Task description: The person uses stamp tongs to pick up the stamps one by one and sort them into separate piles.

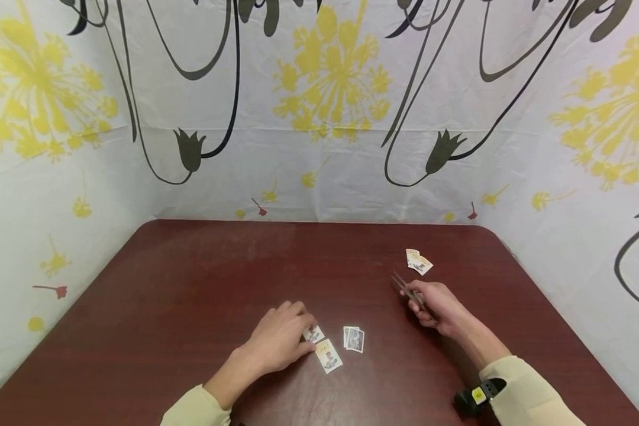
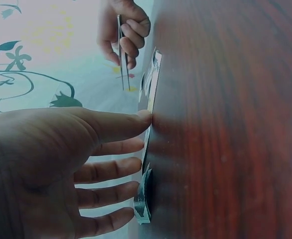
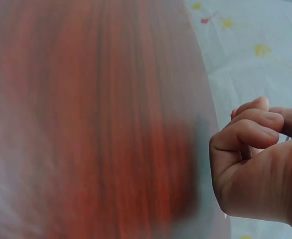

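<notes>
My left hand [image 1: 279, 334] reaches over the table with its fingers fairly straight. Its fingertips and thumb touch small picture cards, one of them a card [image 1: 313, 334] partly hidden under the fingers. Just below lies another card [image 1: 328, 356] with a yellowish picture, near the thumb. In the left wrist view, the far fingers meet a slightly curved stack of cards [image 2: 144, 196]. To the right, my right hand [image 1: 436, 305] grips metal tweezers [image 2: 121, 45] in curled fingers, their tips apart with nothing between them. The right wrist view shows the curled fingers [image 3: 250, 132] over the table's side.
A small overlapping group of cards [image 1: 354, 340] lies right of the left hand. Beyond the tweezers, toward the back right, are more overlapping cards [image 1: 419, 262]. The dark red wooden table [image 1: 218, 266] meets a flower-printed white curtain [image 1: 319, 195] at its back and sides.
</notes>
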### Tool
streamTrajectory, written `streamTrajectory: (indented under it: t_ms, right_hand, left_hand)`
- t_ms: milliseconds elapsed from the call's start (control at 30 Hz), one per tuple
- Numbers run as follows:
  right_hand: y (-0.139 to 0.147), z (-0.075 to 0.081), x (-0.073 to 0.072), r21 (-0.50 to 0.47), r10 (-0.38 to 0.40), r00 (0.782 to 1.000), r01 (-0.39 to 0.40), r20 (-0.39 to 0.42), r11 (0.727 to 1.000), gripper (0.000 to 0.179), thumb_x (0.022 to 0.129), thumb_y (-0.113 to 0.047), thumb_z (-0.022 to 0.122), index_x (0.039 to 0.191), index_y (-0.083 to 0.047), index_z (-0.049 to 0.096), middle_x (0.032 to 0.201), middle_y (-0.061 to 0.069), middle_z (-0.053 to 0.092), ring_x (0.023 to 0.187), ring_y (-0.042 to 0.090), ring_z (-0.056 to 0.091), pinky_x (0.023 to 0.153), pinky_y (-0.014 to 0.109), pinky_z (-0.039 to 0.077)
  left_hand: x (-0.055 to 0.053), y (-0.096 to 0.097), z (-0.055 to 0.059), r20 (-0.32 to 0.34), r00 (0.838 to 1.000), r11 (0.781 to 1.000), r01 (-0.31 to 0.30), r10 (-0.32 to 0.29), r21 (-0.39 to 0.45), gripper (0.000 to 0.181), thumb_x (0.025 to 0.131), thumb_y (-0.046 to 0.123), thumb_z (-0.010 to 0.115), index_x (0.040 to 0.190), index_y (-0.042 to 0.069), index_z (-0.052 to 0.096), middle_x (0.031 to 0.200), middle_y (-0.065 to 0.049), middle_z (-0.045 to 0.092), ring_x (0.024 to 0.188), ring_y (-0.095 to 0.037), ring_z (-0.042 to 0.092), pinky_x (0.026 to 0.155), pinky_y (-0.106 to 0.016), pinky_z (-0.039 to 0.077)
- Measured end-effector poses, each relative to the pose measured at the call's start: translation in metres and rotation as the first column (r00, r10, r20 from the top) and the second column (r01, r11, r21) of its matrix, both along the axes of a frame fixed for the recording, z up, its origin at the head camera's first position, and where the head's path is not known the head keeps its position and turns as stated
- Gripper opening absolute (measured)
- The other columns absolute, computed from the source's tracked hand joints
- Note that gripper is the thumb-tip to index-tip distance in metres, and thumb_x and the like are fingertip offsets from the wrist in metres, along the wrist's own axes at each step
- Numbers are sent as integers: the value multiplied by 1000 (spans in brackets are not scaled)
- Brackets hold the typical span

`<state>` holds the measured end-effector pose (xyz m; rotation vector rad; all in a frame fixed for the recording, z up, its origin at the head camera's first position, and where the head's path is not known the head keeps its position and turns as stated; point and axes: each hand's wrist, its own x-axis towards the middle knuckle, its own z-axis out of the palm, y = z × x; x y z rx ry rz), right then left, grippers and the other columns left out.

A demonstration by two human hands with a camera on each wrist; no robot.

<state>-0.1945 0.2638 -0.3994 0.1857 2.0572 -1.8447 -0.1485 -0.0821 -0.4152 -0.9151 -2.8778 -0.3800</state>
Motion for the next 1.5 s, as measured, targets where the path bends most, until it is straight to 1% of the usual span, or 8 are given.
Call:
streamTrajectory:
  t_ms: [233, 467, 667, 900, 1033, 1167, 1333, 1500]
  right_hand:
    - [-19, 8, 12, 81, 73, 997, -71, -22, 994, 33, 106, -22, 46, 117, 5, 61, 62, -4, 54, 51, 8, 41, 49, 23, 34]
    - [-34, 11, 27, 132, 177, 983, -170, -43, 977, 33, 106, -22, 47, 118, 6, 60, 64, -3, 60, 51, 12, 47, 49, 26, 40]
    - [-47, 10, 40, 131, 279, 958, -269, -68, 954, 34, 104, -18, 49, 117, 9, 63, 65, -1, 65, 53, 12, 52, 49, 26, 40]
    - [-63, 9, 58, 141, 364, 931, -356, -34, 924, 29, 101, -19, 52, 109, 7, 63, 66, 2, 70, 52, 11, 54, 45, 24, 35]
    - [-69, 7, 68, 119, 423, 906, -417, -26, 901, 26, 101, -19, 53, 101, 6, 62, 66, 5, 71, 49, 10, 53, 43, 23, 37]
    - [-72, 1, 78, 85, 475, 880, -473, -3, 877, 21, 101, -17, 54, 93, 1, 61, 65, 6, 71, 45, 8, 50, 41, 21, 37]
    - [-75, -8, 88, 54, 524, 851, -524, 24, 850, 15, 98, -15, 55, 90, -5, 62, 62, 8, 70, 40, 5, 48, 38, 20, 37]
    - [-76, -13, 94, 44, 543, 839, -544, 33, 838, 15, 98, -14, 55, 91, -4, 63, 61, 8, 68, 39, 4, 48, 36, 19, 35]
  left_hand:
    - [-1, 0, 2, 0, 1000, 1000, 3, -3, 0, 20, 94, 31, 79, 109, 18, 78, 109, 1, 68, 101, -21, 61, 82, -41, 53]
    - [-2, 1, 2, 1, 1000, 1000, 0, 0, 4, 18, 96, 32, 76, 107, 18, 77, 109, 0, 68, 102, -21, 62, 82, -42, 53]
    - [-2, 1, 3, 6, 1000, 1000, 3, -3, 3, 18, 94, 33, 78, 105, 18, 76, 109, 1, 68, 102, -20, 61, 82, -43, 53]
    - [-1, 1, 2, 1, 1000, 1000, 1, -1, -9, 21, 93, 34, 81, 107, 19, 76, 111, 0, 68, 103, -21, 62, 85, -43, 54]
    - [-1, 1, 3, 1, 1000, 1000, 0, 0, -11, 22, 92, 33, 82, 107, 18, 75, 112, 0, 68, 103, -21, 62, 85, -44, 54]
    - [-1, 1, 4, -1, 1000, 1000, 0, 0, -12, 23, 91, 33, 83, 107, 18, 75, 112, -1, 68, 104, -22, 62, 84, -44, 54]
    - [0, 1, 4, -3, 1000, 1000, 0, 0, -16, 23, 91, 33, 83, 106, 17, 75, 111, -1, 68, 102, -21, 62, 83, -43, 54]
    - [0, 1, 3, -5, 1000, 1000, -1, 1, -14, 22, 91, 32, 82, 106, 17, 76, 110, -1, 68, 101, -21, 62, 83, -43, 54]
